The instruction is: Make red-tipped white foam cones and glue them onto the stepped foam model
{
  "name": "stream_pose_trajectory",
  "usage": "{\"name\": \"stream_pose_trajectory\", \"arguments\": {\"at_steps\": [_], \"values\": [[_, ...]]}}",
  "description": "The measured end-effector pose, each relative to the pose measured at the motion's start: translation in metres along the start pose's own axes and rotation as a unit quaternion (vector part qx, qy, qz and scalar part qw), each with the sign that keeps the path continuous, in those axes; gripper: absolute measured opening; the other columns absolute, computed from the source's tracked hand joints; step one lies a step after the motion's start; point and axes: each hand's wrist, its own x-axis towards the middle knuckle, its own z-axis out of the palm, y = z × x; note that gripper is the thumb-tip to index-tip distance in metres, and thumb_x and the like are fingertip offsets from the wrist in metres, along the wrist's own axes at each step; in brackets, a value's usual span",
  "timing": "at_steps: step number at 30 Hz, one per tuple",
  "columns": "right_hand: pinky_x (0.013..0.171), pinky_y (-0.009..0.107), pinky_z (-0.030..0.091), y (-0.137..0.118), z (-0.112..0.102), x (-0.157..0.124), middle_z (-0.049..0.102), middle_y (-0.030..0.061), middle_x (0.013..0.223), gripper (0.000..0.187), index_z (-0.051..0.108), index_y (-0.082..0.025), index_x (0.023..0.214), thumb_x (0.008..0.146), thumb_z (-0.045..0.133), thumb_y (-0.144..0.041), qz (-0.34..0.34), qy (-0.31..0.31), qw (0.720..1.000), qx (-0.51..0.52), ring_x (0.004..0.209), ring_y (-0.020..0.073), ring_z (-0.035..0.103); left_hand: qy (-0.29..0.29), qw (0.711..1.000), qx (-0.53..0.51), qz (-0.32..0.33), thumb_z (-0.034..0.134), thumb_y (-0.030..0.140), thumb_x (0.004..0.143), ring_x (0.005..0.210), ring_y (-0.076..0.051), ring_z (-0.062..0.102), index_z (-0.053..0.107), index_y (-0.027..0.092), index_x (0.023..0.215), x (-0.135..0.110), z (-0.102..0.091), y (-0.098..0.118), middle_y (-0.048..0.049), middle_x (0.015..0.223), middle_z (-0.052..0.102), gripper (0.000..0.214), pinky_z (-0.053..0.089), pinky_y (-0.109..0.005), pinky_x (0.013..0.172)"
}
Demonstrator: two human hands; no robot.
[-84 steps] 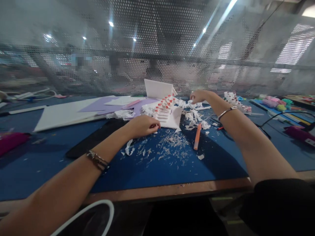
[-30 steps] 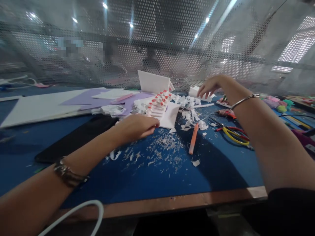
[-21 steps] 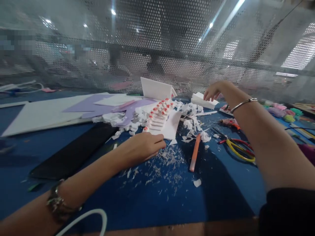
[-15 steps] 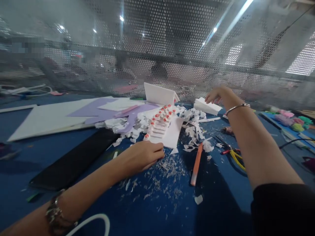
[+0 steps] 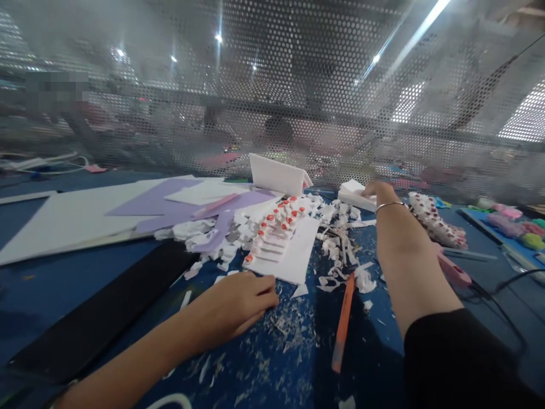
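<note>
My left hand (image 5: 247, 301) rests low over the blue table with its fingers curled together; anything in the fingertips is hidden. Just beyond it lies a small white stair model (image 5: 272, 248), with dark step lines and orange-red dabs on white bits along its sides. At its far end stands a white folded board (image 5: 276, 175), like a little roof. My right hand (image 5: 378, 191) reaches far forward, its fingers closed around the right end of a white block-like board piece (image 5: 353, 196). The wrist and hand cover part of that piece.
White paper scraps (image 5: 336, 213) surround the model. An orange stick-like tool (image 5: 344, 324) lies at centre right, a black flat slab (image 5: 114, 307) at left beside white and purple sheets (image 5: 76, 213). A pink glue gun (image 5: 453, 267) with a cord sits right. Perforated metal mesh (image 5: 298, 68) rises behind.
My right hand has come down onto the right end of the white piece, its forearm shifting left and uncovering the pink glue gun. My left hand stays near the model. The view has tilted slightly.
</note>
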Motion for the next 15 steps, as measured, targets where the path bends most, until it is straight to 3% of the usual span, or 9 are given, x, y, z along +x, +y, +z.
{"name": "stream_pose_trajectory", "arguments": {"at_steps": [6,15], "values": [[0.082,0.036,0.047,-0.0031,0.0062,0.0054,0.053,0.0072,0.114,0.029,0.053,-0.017,0.111,0.087,0.046,-0.032,0.043,-0.037,0.998,-0.003,0.096,0.0163,0.054,-0.015,1.0,-0.006,-0.017,0.034,0.008,0.081,0.062,-0.017,0.045,0.055,0.021,0.083,0.0005,-0.0005,0.0007,-0.0042,0.081,0.056,0.024,0.03,-0.03,0.057],[0.082,0.036,0.047,-0.009,0.0067,-0.0031,0.053,0.0067,0.114,0.028,0.053,-0.018,0.11,0.087,0.047,-0.032,0.037,0.02,0.999,0.018,0.097,0.0168,0.054,0.003,1.0,-0.02,-0.008,0.036,0.01,0.08,0.063,-0.016,0.047,0.056,0.02,0.083,0.0004,0.0007,0.0001,-0.0038,0.082,0.057,0.023,0.031,-0.03,0.058]]}}
